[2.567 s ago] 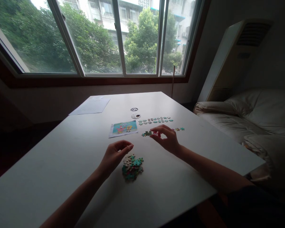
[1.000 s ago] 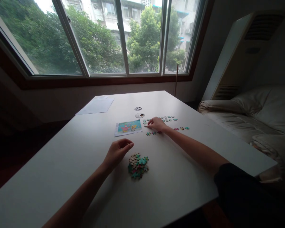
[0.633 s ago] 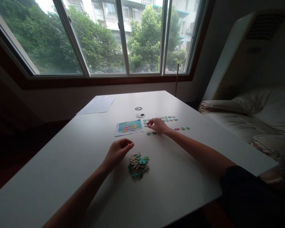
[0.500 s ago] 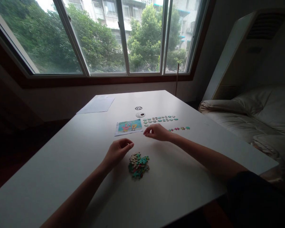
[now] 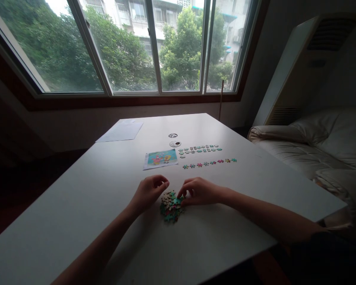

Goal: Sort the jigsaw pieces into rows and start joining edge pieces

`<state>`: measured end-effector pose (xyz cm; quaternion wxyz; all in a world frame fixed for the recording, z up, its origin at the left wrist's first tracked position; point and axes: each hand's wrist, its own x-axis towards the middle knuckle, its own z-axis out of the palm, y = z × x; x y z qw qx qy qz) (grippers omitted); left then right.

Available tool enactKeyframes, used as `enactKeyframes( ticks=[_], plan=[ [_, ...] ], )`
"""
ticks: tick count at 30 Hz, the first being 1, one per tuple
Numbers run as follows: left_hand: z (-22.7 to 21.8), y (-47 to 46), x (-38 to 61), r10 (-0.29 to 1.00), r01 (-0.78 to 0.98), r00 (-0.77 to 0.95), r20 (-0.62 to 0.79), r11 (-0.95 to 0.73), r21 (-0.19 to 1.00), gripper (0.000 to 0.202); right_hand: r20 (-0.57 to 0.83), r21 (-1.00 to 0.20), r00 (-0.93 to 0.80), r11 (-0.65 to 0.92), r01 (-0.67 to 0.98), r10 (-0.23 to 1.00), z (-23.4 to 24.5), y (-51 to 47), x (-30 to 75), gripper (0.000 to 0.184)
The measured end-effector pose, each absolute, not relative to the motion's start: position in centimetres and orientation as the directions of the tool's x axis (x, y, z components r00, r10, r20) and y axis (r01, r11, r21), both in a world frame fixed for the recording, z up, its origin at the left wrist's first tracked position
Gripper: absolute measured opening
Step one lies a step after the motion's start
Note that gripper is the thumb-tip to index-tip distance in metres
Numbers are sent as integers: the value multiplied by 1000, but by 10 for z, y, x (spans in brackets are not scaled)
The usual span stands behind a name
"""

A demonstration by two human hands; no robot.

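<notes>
A heap of loose jigsaw puzzle pieces [image 5: 168,215], teal, tan and pink, lies on the white table before me. At its right side my right hand [image 5: 197,190] reaches down, thumb and fingers closing on a teal puzzle piece [image 5: 177,200] on top. Just above the heap's upper left is my left hand [image 5: 150,190], its fingers curled and the thumb against them; anything between them is hidden. Beyond my hands lies a printed picture sheet [image 5: 161,158] with cartoon figures. Right of it runs a spaced row of puzzle pieces [image 5: 206,163], with closer rows of pieces [image 5: 199,150] behind.
Two small round items [image 5: 175,144] lie behind the picture. A paper sheet [image 5: 120,130] rests at the far left corner of the white table [image 5: 77,198]. A pale sofa [image 5: 293,146] stands to the right, and a window [image 5: 130,51] is ahead.
My right hand has come back from the near end of the spaced row to the heap, uncovering several pieces in that row. My left hand has barely shifted.
</notes>
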<state>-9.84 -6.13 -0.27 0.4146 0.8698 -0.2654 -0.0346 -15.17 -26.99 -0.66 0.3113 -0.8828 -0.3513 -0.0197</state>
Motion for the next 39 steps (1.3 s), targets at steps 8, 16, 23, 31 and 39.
enactKeyframes(
  ticks=[8, 16, 23, 31, 39],
  plan=[
    [-1, -64, -103, -586, -530, 789, 184, -498, 687, 24, 309, -535, 755, -550, 641, 578, -10, -272, -151, 21],
    [3, -63, -107, -661, -673, 695, 283, -460, 579, 27, 497, -405, 728, -616, 676, 472, -4, -279, -149, 20],
    [-1, -65, -108, -678, -744, 651, 343, -479, 465, 21, 571, -317, 663, -616, 722, 483, -3, -278, -150, 18],
    [-2, -66, -111, -665, -764, 637, 389, -478, 433, 21, 581, -234, 643, -654, 720, 500, -4, -279, -149, 17],
    [-1, -67, -112, -644, -790, 608, 464, -432, 436, 15, 586, -271, 656, -648, 712, 476, -3, -277, -149, 18]
  ],
)
